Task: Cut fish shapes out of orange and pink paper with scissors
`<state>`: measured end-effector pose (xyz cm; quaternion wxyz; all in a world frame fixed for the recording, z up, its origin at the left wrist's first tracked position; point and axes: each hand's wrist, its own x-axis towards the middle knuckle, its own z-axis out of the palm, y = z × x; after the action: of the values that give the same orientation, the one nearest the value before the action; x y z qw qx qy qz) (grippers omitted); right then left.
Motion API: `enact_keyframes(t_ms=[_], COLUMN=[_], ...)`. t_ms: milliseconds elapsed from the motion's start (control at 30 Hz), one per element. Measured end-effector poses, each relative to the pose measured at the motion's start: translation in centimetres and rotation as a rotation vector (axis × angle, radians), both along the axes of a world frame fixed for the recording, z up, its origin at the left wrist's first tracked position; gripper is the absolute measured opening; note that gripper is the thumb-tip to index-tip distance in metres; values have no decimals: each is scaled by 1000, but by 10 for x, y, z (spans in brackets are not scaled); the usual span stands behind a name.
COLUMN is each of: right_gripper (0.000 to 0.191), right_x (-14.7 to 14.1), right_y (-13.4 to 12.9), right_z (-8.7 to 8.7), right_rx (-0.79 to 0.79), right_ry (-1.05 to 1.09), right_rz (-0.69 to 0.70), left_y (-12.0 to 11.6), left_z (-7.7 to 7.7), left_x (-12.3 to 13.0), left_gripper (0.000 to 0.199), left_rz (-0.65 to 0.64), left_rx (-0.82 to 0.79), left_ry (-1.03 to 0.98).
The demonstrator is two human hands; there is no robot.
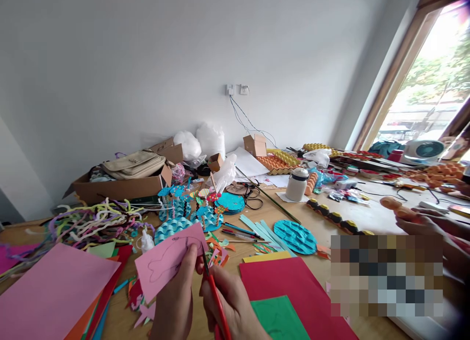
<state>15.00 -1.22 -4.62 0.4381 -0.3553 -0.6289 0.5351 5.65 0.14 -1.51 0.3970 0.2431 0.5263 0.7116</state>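
Observation:
A pink paper with a fish-like pencil outline is pinched in my left hand, thumb on top. My right hand is closed round red-handled scissors, whose dark blades meet the paper's right edge. Below and right of my hands lie a red sheet and a green sheet with faint drawn lines. Cut paper scraps lie left of my left hand, and more scraps are just behind the pink paper.
Pink sheets lie at the left, with pipe cleaners behind. Blue discs, pencils, a white jar and an open carton stand or lie farther back. Another person's hands hold something at the right.

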Motion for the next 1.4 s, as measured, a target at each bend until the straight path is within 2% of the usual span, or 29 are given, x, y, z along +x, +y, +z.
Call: enact_keyframes(t_ms=[167,333,533,833,1000,1133,1233,1400], right_gripper=[56,55,52,53,54,55,54,51], right_x=[2,2,4,6,7,7,7,7], right_y=[-1,-1,0,4,3,3,2,-2], right_z=[4,3,0,-9,-7,-6,-6,0], right_rx=[2,7,57,71,85,90,62,-58], right_ry=[18,29,-15,-32,-25,-42,-50,40], right_rz=[9,-27,-97,-92,-101,-109,-115,-18], left_y=[-2,-5,-6,-3,-2,0,1,1], left_z=[-6,0,3,0,-2,-2,-3,-5], left_x=[-1,0,4,4,3,2,2,0], left_gripper=[19,17,12,11,13,16,18,21], left_rz=[37,-21,-26,-24,-43,-66,-71,-49], left_rx=[-135,-128,-84,-69,4,-4,-45,-52], left_ry=[80,152,95,69,-12,-15,-48,-101])
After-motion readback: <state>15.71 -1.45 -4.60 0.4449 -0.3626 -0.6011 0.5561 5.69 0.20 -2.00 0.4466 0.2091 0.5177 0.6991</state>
